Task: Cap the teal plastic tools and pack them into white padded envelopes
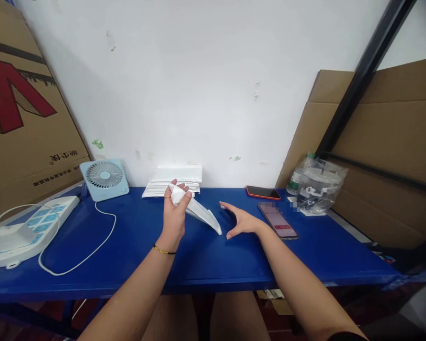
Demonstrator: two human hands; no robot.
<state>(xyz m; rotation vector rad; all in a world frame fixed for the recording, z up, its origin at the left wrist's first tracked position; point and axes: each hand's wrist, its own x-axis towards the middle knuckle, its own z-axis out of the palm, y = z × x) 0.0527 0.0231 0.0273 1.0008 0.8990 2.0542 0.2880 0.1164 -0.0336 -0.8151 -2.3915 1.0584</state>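
Observation:
My left hand (175,210) is closed around one end of a flat white plastic packet (202,214), which slants down to the right above the blue table (138,251). What the packet contains, if anything, does not show. Just past its lower end, my right hand (239,220) is open, thumb and fingers apart, touching nothing. Behind my left hand a stack of white packets (177,177) lies against the wall. A phone with a lit screen (279,221) rests to the right of my right hand.
On the left are a light blue fan (105,177), its white cable (108,237) and a power strip (44,222) with a white plug. A red-edged phone (263,192), a bottle (296,180) and a clear plastic bag (317,189) stand at the right. Cardboard (386,156) flanks the table.

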